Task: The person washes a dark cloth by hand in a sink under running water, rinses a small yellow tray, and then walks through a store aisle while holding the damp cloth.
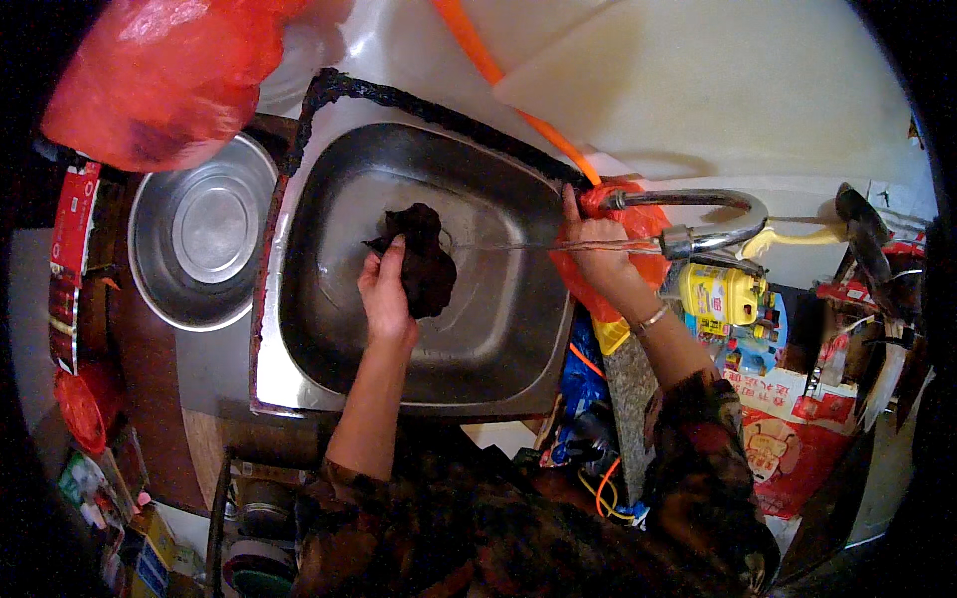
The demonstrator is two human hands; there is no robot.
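Observation:
My left hand [387, 294] is closed on a dark, crumpled cloth [431, 274], its thumb pressed on top. The cloth is over the basin of the metal sink [498, 344]. A thin stream of water [503, 247] runs from the curved chrome tap [733, 207] toward the cloth. At the sink's right rim, beside the tap's base, is my right hand [601, 254]. One finger reaches up along the rim and the others curl downward, so what they grip is hidden. Red plastic [643, 204] is wrapped about the tap's base, next to that hand.
A round metal basin [155, 274] stands left of the sink, below a hanging red plastic bag [169, 80]. An orange hose [543, 128] runs behind the sink. At right are a yellow jug [713, 299] and a red-and-white carton [778, 448].

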